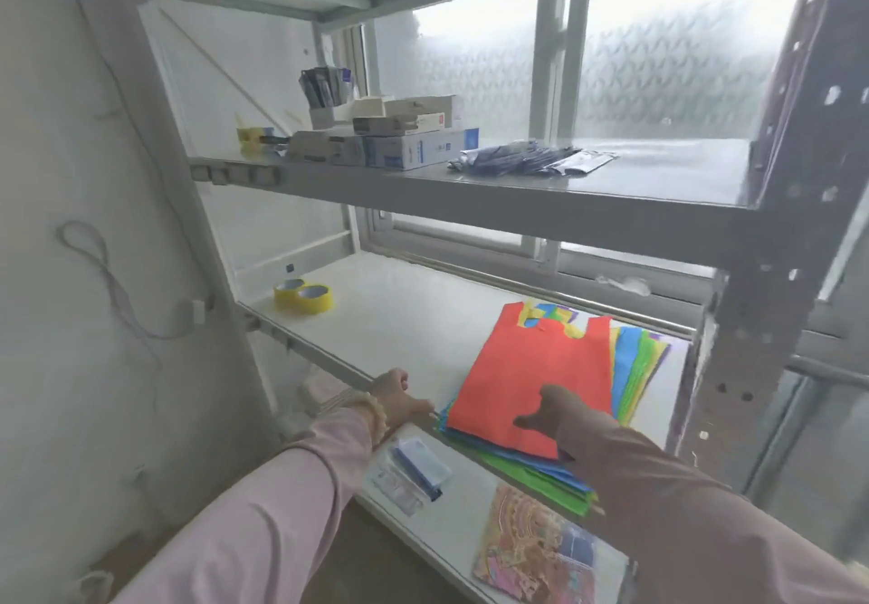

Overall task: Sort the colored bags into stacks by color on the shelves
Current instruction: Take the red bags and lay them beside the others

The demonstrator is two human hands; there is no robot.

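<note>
On the lower shelf (pixel 390 321), the right hand (pixel 552 408) lies open, fingers spread flat on the red bag (pixel 536 368) topping the unsorted bag pile (pixel 630 363), seemingly to peel it off. Left of the pile, the left hand (pixel 399 396) rests loosely curled, empty, on the shelf edge.

- Blue-and-white box (pixel 420 148), upper shelf: printing on its front face and a round emblem at its right end, both too blurred to read.
- Grey boxes (pixel 325 147) beside it and the stacked boxes (pixel 398 123) above: dark label strips, no legible characters.
- Packet (pixel 406 472) on the lower shelf edge: printed marks, unreadable.
- Patterned sheet (pixel 541 552), lower shelf: coloured artwork only, no lettering made out.
- No text, brand, number or sign can be read anywhere in the view.
</note>
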